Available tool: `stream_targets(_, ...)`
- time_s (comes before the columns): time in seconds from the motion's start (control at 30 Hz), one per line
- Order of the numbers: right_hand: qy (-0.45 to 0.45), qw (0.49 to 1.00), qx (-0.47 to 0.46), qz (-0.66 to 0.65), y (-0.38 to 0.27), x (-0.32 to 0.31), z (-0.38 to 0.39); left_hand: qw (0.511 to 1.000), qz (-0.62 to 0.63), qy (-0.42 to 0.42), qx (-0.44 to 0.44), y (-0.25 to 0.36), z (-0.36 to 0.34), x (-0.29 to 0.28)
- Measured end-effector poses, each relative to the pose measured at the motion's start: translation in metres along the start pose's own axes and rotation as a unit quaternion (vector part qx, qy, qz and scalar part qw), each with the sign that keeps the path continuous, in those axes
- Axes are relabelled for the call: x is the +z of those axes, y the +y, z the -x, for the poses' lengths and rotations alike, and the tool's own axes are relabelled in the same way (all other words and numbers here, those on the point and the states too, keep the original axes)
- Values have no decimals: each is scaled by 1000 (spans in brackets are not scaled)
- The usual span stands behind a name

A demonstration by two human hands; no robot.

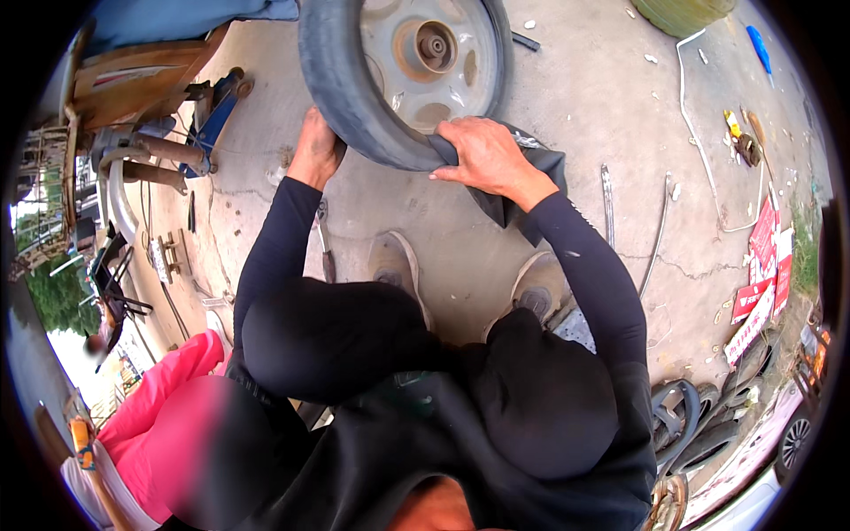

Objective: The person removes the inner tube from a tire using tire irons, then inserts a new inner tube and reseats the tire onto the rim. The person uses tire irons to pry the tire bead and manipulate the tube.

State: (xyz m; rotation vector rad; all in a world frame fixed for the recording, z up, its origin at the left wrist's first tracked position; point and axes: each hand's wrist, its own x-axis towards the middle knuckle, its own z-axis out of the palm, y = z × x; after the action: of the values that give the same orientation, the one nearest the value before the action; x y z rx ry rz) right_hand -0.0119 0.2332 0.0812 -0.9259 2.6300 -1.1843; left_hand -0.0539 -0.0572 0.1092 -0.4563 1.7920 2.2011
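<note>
Wheel sits at the top of the view, in front of the person, above the concrete ground (460,234); black tyre (350,106) is around a grey rim (474,62) with a rusty-ringed hub (433,46) at the middle; top of wheel is cut off by the picture edge.

Left hand (316,149) is against the tyre's lower-left outer side; its fingers are mostly hidden, so can't tell whether it grips or only steadies; right hand (485,152) is bent over the tyre's lower-right edge, fingers on top, thumb below, pinching the rubber; dark flexible material (544,168) hangs just beside and under the right hand, can't tell if it's tube or sheet.

Shoes (396,263) are planted below the wheel; slim tool (327,243) with a dark handle lies left of them; two thin strips (608,205) lie to the right, well apart from the wheel; blue jack-like frame (211,124) is left of the wheel, near a rusty metal assembly (164,150).

Far right: white cord (684,88), red signs (768,252), stacked tyres (708,442), part of a car wheel (795,442); lower left, a person in pink (168,407), partly blurred.
</note>
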Motion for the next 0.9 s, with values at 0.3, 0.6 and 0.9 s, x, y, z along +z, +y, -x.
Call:
stream_targets(0.3,-104,981,-81,146,-25,36,4,995,-61,74,6,-99,54,-52)
stream_targets(0.6,-161,984,-16,80,-75,83,83,904,-346,231,94,-120,29,-53)
stream_targets(0.9,-108,962,-110,225,-57,25,75,671,-648,-250,261,-113,114,12)
